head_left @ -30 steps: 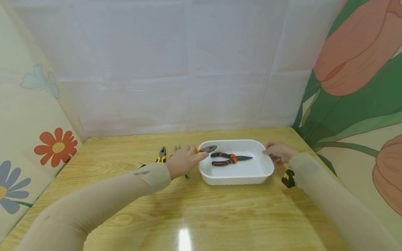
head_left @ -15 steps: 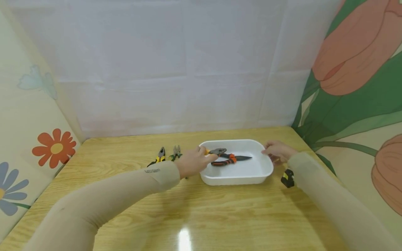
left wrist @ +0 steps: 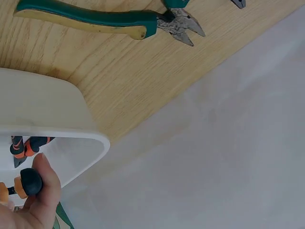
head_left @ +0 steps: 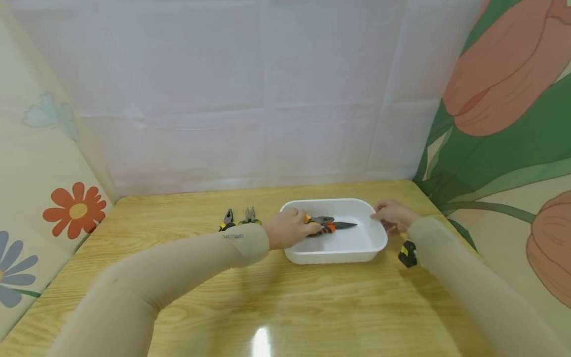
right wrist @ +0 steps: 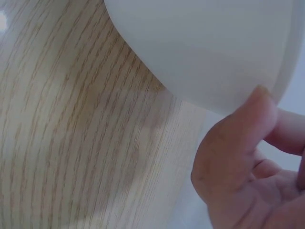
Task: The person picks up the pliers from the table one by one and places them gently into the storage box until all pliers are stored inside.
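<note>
My left hand (head_left: 287,229) holds pliers (head_left: 322,219) with yellow-orange grips over the white tray (head_left: 336,258). Their grey jaws point right, above long-nose pliers (head_left: 345,225) with orange and black handles lying in the tray. The left wrist view shows one dark handle end (left wrist: 31,182) beside the thumb; whether these pliers touch the tray floor I cannot tell. At the tray's right end, my right hand (head_left: 394,214) pinches the rim, its thumb on the outer wall in the right wrist view.
Left of the tray lie green-handled cutters (left wrist: 95,19) and black-and-yellow pliers (head_left: 228,218), partly hidden by the left sleeve. A black-and-yellow tape measure (head_left: 408,254) sits by the right forearm. Behind the wooden table (head_left: 276,307) hangs a white cloth (head_left: 250,99).
My left hand has carried the yellow-orange pliers rightward, from the tray's left rim to above its inside. The right hand stays at the tray's right end.
</note>
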`<action>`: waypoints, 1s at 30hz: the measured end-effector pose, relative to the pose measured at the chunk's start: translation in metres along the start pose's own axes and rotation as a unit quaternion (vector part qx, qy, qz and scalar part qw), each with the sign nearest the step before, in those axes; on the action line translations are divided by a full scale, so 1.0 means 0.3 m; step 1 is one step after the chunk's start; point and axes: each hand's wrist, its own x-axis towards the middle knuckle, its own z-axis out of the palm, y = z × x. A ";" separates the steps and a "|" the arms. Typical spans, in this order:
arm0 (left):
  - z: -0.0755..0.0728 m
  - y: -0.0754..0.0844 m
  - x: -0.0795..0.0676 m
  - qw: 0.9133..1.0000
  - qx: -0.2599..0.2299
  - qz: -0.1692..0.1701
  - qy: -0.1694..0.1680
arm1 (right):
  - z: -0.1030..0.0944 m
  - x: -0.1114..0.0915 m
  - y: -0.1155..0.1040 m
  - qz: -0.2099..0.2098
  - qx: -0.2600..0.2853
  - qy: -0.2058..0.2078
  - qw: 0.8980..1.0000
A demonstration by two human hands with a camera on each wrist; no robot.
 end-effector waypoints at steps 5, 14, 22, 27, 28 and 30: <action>-0.006 0.011 0.041 0.998 -0.047 0.024 -0.042 | 0.000 0.004 0.002 0.004 -0.005 0.003 1.000; -0.018 0.021 0.110 0.989 -0.117 0.020 -0.087 | -0.001 0.009 0.002 0.011 -0.004 0.005 1.000; 0.016 0.047 0.164 0.989 -0.103 0.063 -0.083 | -0.001 0.005 -0.001 0.015 -0.008 0.010 1.000; 0.005 0.059 0.192 0.988 -0.089 0.072 -0.107 | 0.001 0.006 -0.003 0.010 -0.005 0.007 1.000; 0.004 0.062 0.198 0.987 -0.089 0.073 -0.116 | 0.001 0.006 -0.003 0.011 -0.005 0.007 1.000; 0.002 0.066 0.209 0.984 -0.094 0.072 -0.134 | 0.003 0.007 -0.003 0.013 -0.004 0.008 1.000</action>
